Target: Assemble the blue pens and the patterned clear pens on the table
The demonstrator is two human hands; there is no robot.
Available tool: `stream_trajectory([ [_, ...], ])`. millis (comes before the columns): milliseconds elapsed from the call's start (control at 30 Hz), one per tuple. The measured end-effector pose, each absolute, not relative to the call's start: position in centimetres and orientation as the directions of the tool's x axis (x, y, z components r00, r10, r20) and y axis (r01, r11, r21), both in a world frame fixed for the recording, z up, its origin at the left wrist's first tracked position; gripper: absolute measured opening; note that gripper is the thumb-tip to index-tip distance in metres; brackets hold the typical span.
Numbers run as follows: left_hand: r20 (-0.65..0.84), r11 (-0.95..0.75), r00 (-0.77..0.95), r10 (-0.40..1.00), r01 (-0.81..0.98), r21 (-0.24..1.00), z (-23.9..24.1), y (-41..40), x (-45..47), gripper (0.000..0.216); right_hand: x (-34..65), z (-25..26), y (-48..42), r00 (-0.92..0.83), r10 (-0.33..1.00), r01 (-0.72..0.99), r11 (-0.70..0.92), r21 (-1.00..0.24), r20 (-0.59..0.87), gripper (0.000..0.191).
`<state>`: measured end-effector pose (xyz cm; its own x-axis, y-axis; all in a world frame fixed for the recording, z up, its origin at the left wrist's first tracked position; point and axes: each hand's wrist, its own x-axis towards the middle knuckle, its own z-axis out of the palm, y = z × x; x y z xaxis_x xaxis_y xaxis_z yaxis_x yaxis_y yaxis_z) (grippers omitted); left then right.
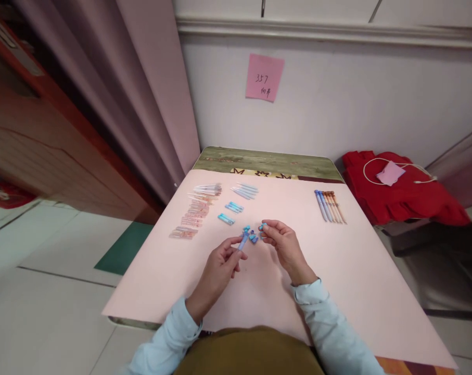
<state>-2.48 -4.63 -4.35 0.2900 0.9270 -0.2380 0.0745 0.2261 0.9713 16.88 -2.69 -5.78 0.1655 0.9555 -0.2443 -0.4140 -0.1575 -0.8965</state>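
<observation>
In my left hand point(218, 264) is a translucent blue pen barrel point(242, 242), pinched between thumb and fingers and tilted away from me. My right hand point(285, 246) pinches a small turquoise piece point(263, 226) to the right of the barrel's far end. Between the two hands, several small blue and turquoise pieces point(253, 238) lie on the table. Short blue printed parts point(226, 219) rest beyond my left hand, with a similar group point(234, 207) behind them. Slim light-blue pointed parts point(245, 190) lie farther back.
Groups of pink and clear pen parts point(191, 221) run down the left side of the pale-covered table point(282, 323). Blue and brown-topped pens point(330, 207) lie side by side at right. A red cloth point(426, 200) carries a white cable and pink paper. A wall stands behind.
</observation>
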Motion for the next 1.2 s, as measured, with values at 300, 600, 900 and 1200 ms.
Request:
stream_trajectory([
  [300,-0.199,0.183,0.342,0.919,0.079,0.980,-3.4,-5.4,-1.9,0.039,15.6,-4.8,-4.1,0.172,0.968,-0.385,-0.103,-0.917,-0.181,0.035],
  [600,-0.174,0.159,0.326,0.929,0.073,0.985,-3.1,-5.8,-1.7,0.037,16.4,-4.6,-4.3,0.100,0.982,-0.341,-0.116,-0.933,-0.159,0.036],
  [900,-0.140,0.122,0.314,0.939,0.078,0.989,-2.6,-5.9,-1.8,0.034,16.7,-3.4,-4.7,-0.002,0.996,-0.288,-0.082,-0.954,-0.085,0.031],
  [1200,-0.176,0.202,0.319,0.931,-0.050,0.978,-2.1,-6.1,-1.7,0.028,15.6,-1.1,-6.2,-0.012,1.000,-0.242,-0.014,-0.970,-0.012,0.030],
])
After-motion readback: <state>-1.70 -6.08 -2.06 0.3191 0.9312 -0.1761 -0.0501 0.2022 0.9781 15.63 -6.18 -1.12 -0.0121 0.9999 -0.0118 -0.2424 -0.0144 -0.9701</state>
